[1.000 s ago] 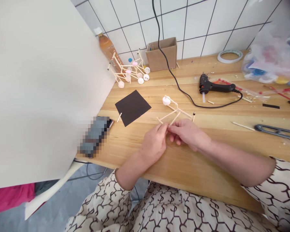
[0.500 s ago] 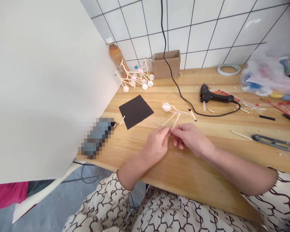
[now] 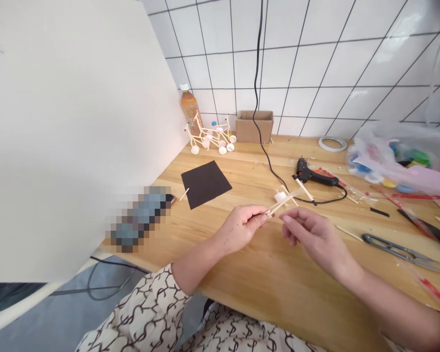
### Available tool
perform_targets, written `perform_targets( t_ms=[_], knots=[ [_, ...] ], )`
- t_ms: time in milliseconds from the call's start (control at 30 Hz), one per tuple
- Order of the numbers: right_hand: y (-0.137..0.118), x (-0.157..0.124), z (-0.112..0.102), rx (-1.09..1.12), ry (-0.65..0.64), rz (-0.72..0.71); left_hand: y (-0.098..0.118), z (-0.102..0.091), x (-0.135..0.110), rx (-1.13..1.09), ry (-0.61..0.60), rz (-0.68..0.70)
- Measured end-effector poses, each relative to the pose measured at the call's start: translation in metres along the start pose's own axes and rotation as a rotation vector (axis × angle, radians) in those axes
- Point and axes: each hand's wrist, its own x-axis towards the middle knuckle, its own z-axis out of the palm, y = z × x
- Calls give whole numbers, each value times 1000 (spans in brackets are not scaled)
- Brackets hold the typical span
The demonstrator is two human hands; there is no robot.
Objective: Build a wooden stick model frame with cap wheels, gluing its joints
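Pinched in my left hand (image 3: 244, 227) is a small bicycle-like frame of thin wooden sticks (image 3: 286, 199). Its far end points up and right, with a dark-tipped crossbar stick (image 3: 303, 189) across it. A pale round piece (image 3: 280, 196) shows beside the frame's sticks. The joint between my left fingertips is partly hidden. My right hand (image 3: 311, 234) hovers just right of the frame, apart from it, fingers loosely curled with no object visible in them. Several finished-looking stick models with round white wheels (image 3: 212, 137) stand at the back left.
Nearby on the wooden table lie a black card (image 3: 207, 183), a blurred phone (image 3: 141, 217), a black glue gun (image 3: 317, 176), its cord and thread snips (image 3: 392, 249). Behind are a bottle (image 3: 190, 107), cardboard box (image 3: 254, 128), tape roll (image 3: 332, 143) and plastic bag (image 3: 407, 156).
The view has shifted. My right hand has come away from the frame toward the right, while my left hand keeps hold of it. The frame now tilts up to the right.
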Motion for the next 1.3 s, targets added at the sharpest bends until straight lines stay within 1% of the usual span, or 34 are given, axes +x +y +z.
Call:
perform_targets(
  t_ms=[33, 133, 167, 200, 233, 267, 333, 367, 433, 500, 567, 667, 833, 1033, 1100, 1167, 1300],
  knots=[
    [5, 0, -6, -34, 60, -22, 1, -1, 1, -25, -16, -8],
    [20, 6, -28, -197, 312, -141, 1, -5, 4, -94, -54, -27],
    [23, 10, -34, -287, 374, -191, 1, -6, 4, -117, -65, -37],
    [26, 14, -39, -379, 392, -252, 1, -8, 4, -138, -77, -49],
    [26, 18, -44, -458, 381, -322, 1, -9, 4, -156, -91, -62],
    [26, 23, -47, -520, 341, -397, 1, -10, 4, -170, -105, -75],
    [21, 31, -49, -575, 201, -525, 1, -12, 4, -194, -133, -95],
    [18, 34, -48, -570, 122, -564, 0, -13, 4, -208, -143, -101],
    [11, 40, -45, -506, -16, -594, -1, -15, 3, -241, -155, -107],
    [6, 43, -40, -413, -83, -610, -3, -17, 3, -270, -159, -107],
    [3, 45, -35, -347, -97, -647, -5, -18, 3, -283, -151, -105],
    [3, 44, -30, -324, -99, -683, -9, -19, 2, -317, -126, -104],
    [10, 39, -29, -351, -56, -610, -14, -16, 3, -421, -117, -106],
    [12, 34, -28, -359, -18, -546, -15, -13, 2, -468, -122, -115],
    [11, 33, -28, -364, -11, -536, -14, -14, 1, -439, -133, -122],
    [10, 33, -28, -367, -17, -558, -14, -14, 0, -371, -133, -117],
    [10, 34, -28, -364, -37, -586, -12, -14, 1, -244, -99, -76]
  ],
)
